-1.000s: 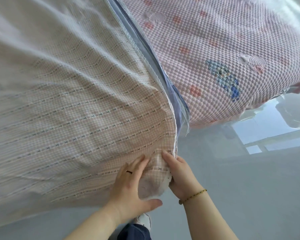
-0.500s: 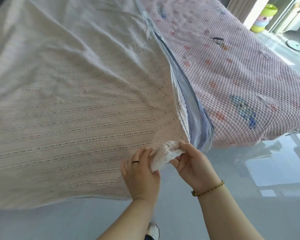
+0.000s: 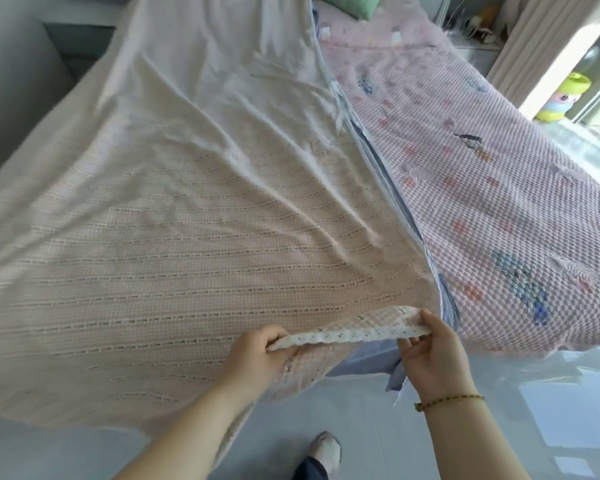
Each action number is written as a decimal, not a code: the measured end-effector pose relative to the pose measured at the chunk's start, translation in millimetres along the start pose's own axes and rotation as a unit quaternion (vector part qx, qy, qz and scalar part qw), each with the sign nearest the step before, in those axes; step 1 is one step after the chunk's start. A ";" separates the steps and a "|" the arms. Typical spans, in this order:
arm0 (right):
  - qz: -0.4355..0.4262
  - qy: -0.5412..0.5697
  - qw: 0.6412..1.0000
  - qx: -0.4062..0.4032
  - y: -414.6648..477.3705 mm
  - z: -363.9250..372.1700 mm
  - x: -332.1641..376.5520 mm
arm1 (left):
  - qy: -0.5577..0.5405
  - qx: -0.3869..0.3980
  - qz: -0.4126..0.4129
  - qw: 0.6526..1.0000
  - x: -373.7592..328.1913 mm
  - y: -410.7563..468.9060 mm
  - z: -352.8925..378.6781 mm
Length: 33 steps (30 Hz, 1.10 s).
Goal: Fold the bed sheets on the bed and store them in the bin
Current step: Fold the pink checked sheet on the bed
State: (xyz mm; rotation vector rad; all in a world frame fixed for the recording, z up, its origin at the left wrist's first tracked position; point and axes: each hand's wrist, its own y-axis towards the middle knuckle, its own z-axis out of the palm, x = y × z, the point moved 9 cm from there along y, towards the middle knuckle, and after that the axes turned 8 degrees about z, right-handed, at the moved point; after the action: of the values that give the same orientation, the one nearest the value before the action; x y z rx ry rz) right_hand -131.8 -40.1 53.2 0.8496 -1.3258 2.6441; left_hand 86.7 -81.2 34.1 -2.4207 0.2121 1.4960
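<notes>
Firstly, my left grip [image 3: 257, 351] and my right grip [image 3: 430, 355] each pinch the turned hem [image 3: 343, 332] of the beige sheet [image 3: 187, 220], fingers curled, hem stretched between them. Beyond, the sheet lies spread over the bed. The pink quilted cover [image 3: 499, 202] adjoins it rightward, with the green pillow [image 3: 347, 5] farthest.

Green pillow [image 3: 347, 5] far back, beige curtain [image 3: 534, 39] at right, yellow-topped toy [image 3: 561, 98] beside it, glossy grey floor [image 3: 378, 427]

No legible txt, labels, brands or nos. anywhere; fabric prints are pics only.
</notes>
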 end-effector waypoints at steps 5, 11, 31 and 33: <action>0.028 0.013 0.999 -0.008 51.1 11.9 22.5 | 0.037 0.276 -0.080 0.957 15.4 35.0 6.7; 0.084 0.043 0.995 -0.022 132.7 40.2 56.5 | 0.222 0.152 -0.095 0.959 1.9 170.1 -58.1; -0.252 -0.810 0.528 -0.040 278.4 178.7 82.5 | 0.367 0.027 -0.029 0.929 28.5 369.9 -13.0; -0.229 -0.863 0.449 -0.003 294.6 200.4 63.7 | 0.320 0.034 -0.053 0.945 33.4 361.6 -25.5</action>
State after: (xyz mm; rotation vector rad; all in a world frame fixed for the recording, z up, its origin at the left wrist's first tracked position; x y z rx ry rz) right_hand -182.4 -388.2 -31.9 3.3817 -0.5639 0.4878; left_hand 25.0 -431.3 -44.5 -2.7268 0.2529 0.6022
